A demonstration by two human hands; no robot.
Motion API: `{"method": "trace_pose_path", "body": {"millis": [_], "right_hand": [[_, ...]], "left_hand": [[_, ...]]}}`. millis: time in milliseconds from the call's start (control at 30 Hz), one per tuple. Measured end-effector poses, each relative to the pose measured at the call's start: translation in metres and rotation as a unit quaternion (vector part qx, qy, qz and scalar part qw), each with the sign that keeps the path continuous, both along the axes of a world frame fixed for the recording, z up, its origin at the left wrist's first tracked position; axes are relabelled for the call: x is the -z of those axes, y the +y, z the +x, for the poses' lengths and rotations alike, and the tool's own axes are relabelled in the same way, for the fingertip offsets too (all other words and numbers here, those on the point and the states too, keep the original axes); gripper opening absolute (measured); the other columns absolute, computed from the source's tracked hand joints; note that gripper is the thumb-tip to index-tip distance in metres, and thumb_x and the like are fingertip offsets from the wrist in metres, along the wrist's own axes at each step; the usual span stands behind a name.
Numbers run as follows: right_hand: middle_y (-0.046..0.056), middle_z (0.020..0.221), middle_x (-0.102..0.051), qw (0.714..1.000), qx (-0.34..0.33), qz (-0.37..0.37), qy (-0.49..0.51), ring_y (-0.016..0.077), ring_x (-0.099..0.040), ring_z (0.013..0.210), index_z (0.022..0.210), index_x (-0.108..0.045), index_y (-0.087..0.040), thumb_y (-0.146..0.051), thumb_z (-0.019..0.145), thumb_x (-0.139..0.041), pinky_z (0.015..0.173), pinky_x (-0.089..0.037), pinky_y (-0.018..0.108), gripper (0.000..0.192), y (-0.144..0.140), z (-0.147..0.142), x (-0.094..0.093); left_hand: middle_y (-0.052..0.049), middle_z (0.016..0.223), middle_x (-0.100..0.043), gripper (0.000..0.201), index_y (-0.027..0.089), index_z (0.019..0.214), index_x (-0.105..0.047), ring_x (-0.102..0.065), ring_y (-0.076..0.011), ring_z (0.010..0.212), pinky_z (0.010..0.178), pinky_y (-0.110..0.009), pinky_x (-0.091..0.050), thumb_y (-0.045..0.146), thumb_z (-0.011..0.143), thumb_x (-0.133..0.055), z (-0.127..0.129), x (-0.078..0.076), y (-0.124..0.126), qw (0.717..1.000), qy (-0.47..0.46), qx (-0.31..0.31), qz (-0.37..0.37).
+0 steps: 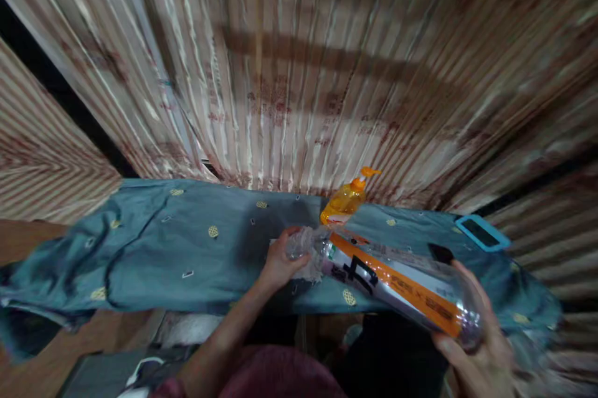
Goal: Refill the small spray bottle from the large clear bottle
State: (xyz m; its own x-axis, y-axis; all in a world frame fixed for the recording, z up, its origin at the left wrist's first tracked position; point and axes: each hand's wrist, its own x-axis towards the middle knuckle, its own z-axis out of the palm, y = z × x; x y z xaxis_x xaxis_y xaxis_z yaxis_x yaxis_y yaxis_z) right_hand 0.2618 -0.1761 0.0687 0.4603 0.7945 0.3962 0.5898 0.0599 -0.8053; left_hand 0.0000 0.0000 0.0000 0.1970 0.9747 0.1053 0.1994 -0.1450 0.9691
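Note:
A large clear plastic bottle (397,286) with an orange and white label lies tilted across both hands, above the cloth-covered table. My right hand (486,336) is closed round its base, at the near right. Around the narrow neck end, my left hand (283,261) is closed on a crumpled pale cloth (306,251), which looks thin and greyish. That cloth covers the bottle's mouth, so I cannot tell whether a cap is on it. Just behind the neck stands an orange pump bottle (343,202), upright and apart from both hands.
A green patterned cloth (187,242) covers the long narrow table. Toward the right end lie a blue-framed device (483,233) and a dark flat object (440,253). Striped curtains (289,74) hang along the back. A white cable (142,368) rests below, at the left.

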Motion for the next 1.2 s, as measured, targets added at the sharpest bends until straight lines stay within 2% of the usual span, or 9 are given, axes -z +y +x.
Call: {"method": "trace_pose_path", "body": {"millis": [167,400,500,667,833,1000,1200], "right_hand": [[0.011,0.159,-0.045,1.000,0.012,0.000,0.007,0.0463,-0.044,0.141,0.154,-0.041,-0.021,-0.065,0.072,-0.075,0.118,-0.035,0.055,0.099,0.001,0.001,-0.004],[0.011,0.161,-0.042,0.998,0.028,0.015,0.057,0.0498,-0.038,0.144,0.153,-0.043,-0.023,-0.067,0.062,-0.081,0.120,-0.026,0.060,0.108,0.004,-0.005,-0.009],[0.013,0.159,-0.044,0.996,0.031,0.020,0.075,0.0485,-0.040,0.142,0.153,-0.042,-0.021,-0.067,0.065,-0.079,0.120,-0.026,0.059,0.106,0.004,-0.005,-0.006],[0.016,0.152,-0.051,0.994,0.019,0.042,0.099,0.0476,-0.046,0.137,0.147,-0.049,-0.020,-0.063,0.062,-0.082,0.117,-0.030,0.059,0.101,0.003,-0.003,0.000],[0.016,0.150,-0.052,0.992,0.017,0.054,0.109,0.0465,-0.042,0.142,0.148,-0.049,-0.021,-0.061,0.068,-0.080,0.120,-0.025,0.060,0.095,0.005,-0.007,0.002],[0.016,0.157,-0.046,0.993,0.020,0.046,0.111,0.0462,-0.035,0.147,0.149,-0.048,-0.021,-0.059,0.071,-0.077,0.122,-0.020,0.063,0.091,0.003,-0.011,0.005],[0.016,0.157,-0.047,0.993,0.028,0.061,0.098,0.0453,-0.036,0.147,0.149,-0.048,-0.020,-0.058,0.074,-0.075,0.123,-0.019,0.063,0.088,0.004,-0.016,0.004]], "left_hand": [[-0.006,0.118,-0.074,0.054,0.020,0.119,-0.062,-0.070,-0.0253,0.108,0.099,-0.040,-0.055,0.021,0.067,-0.076,-0.002,0.001,0.002,1.000,0.010,0.003,0.005],[-0.007,0.118,-0.075,0.054,0.019,0.118,-0.064,-0.071,-0.0253,0.109,0.102,-0.041,-0.054,0.019,0.065,-0.079,-0.002,0.005,0.003,1.000,0.003,-0.004,0.031],[-0.007,0.118,-0.075,0.054,0.019,0.117,-0.064,-0.071,-0.0255,0.108,0.101,-0.042,-0.055,0.019,0.066,-0.079,-0.002,0.006,0.002,0.999,-0.003,-0.007,0.035],[-0.007,0.118,-0.075,0.053,0.020,0.118,-0.064,-0.071,-0.0250,0.109,0.101,-0.040,-0.054,0.019,0.067,-0.078,-0.002,0.005,0.002,1.000,0.005,-0.004,0.029],[-0.008,0.118,-0.075,0.053,0.019,0.118,-0.063,-0.071,-0.0256,0.109,0.101,-0.041,-0.055,0.019,0.066,-0.077,-0.003,0.003,0.003,1.000,0.001,0.001,0.027],[-0.006,0.117,-0.075,0.053,0.020,0.116,-0.063,-0.072,-0.0255,0.108,0.100,-0.041,-0.055,0.021,0.065,-0.078,-0.002,0.002,0.003,1.000,0.001,-0.001,0.023],[-0.006,0.117,-0.075,0.054,0.020,0.117,-0.063,-0.072,-0.0251,0.109,0.101,-0.041,-0.055,0.020,0.065,-0.077,-0.002,0.002,0.002,0.999,-0.006,0.000,0.031]]}}
